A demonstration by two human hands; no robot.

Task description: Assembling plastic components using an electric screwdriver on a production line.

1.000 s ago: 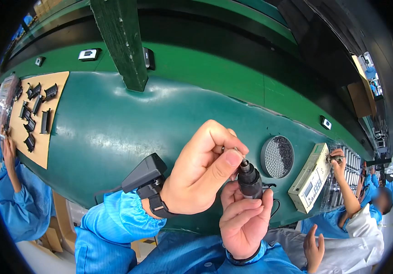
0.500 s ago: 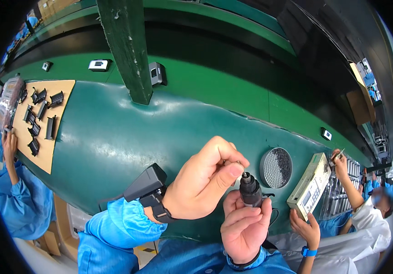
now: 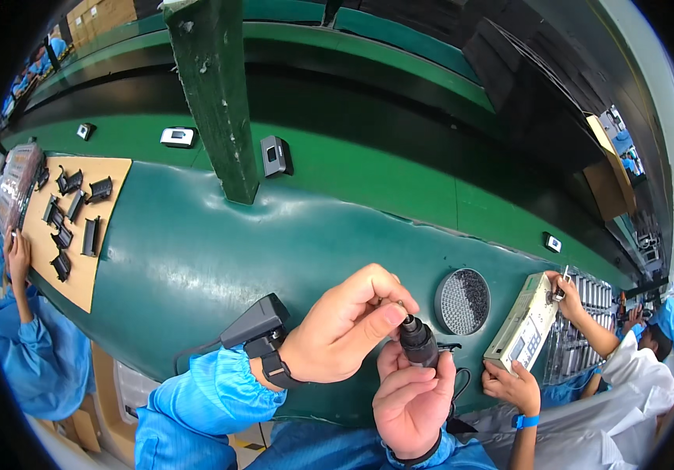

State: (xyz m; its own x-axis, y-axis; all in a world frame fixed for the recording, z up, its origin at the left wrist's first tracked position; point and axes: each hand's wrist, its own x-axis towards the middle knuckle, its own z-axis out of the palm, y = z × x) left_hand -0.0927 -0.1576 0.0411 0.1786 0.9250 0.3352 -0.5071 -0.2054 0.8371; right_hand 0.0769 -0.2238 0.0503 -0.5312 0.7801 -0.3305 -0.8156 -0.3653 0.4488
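Observation:
In my right hand [image 3: 413, 411] is a black electric screwdriver [image 3: 417, 346], its nose tilted up and to the left. My left hand [image 3: 337, 333] pinches a small metal bit [image 3: 402, 305] at that nose between thumb and forefinger. The fingertips hide most of the bit. Strapped at my left wrist, a black box-shaped device [image 3: 255, 319] sits beside the sleeve. Just beyond the screwdriver, on the green mat [image 3: 188, 235], stands a round dish [image 3: 462, 333] of small grey pieces.
A beige control box [image 3: 518, 325] stands at the right, touched by a co-worker's hand [image 3: 514, 389]. Beyond it lie trays of metallic parts [image 3: 587, 305]. Black brackets [image 3: 91, 236] rest on a cardboard sheet [image 3: 77, 274] at left, near another person. A green post [image 3: 215, 102] rises at the back.
The view has tilted, so the bench sits lower in it. My hands keep their grip at the screwdriver. The right co-worker's far hand has come closer to the beige box with a small metal item.

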